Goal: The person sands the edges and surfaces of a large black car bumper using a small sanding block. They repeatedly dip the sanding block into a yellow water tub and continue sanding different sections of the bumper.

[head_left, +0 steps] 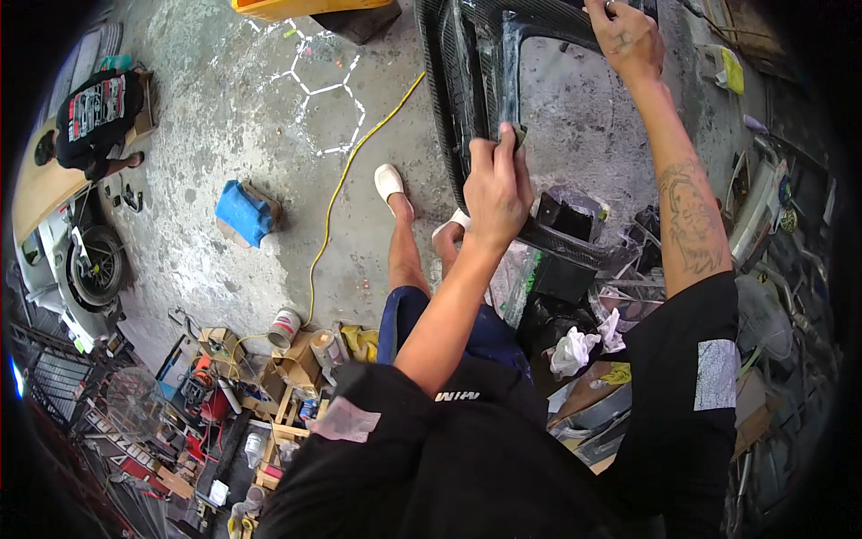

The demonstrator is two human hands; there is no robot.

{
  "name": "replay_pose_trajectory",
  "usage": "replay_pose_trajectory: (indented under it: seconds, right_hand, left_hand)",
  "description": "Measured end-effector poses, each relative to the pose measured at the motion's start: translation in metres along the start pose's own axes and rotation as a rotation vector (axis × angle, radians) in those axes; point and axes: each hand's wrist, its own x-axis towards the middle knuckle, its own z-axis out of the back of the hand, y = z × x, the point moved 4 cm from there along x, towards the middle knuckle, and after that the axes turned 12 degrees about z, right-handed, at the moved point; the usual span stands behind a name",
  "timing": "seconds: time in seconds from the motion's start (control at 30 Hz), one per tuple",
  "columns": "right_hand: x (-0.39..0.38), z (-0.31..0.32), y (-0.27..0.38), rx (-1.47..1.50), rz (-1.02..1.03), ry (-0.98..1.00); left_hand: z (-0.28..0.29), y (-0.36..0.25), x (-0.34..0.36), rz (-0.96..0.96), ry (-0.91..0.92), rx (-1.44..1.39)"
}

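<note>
A large black carbon-weave panel with a window-like opening stands in front of me on the concrete floor. My left hand presses a small dark pad against the panel's inner edge, fingers closed over it. My right hand grips the panel's upper rim at the far side, arm stretched out. My legs and white shoes show below the panel.
A yellow cable runs across the floor. A blue-covered block lies left. Cans, boxes and tools crowd the lower left. Black parts and white rags pile on the right. Another person crouches by a motorcycle wheel.
</note>
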Motion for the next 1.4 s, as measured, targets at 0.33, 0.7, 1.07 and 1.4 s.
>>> replay_pose_trajectory:
  seconds: [0.33, 0.7, 1.07, 1.4]
  right_hand:
    - [0.0, 0.002, 0.003, 0.004, 0.012, 0.0]
    - [0.009, -0.002, -0.016, 0.048, -0.066, 0.231]
    - [0.008, 0.009, 0.005, 0.062, 0.002, 0.04]
    - [0.007, 0.006, 0.001, -0.017, -0.019, 0.033]
  left_hand:
    - [0.003, 0.011, -0.014, 0.044, 0.052, 0.008]
    - [0.009, -0.012, 0.018, -0.005, 0.049, -0.014]
    - [0.003, -0.005, 0.008, -0.041, 0.031, -0.016]
    - [0.001, -0.003, 0.004, -0.028, -0.01, -0.025]
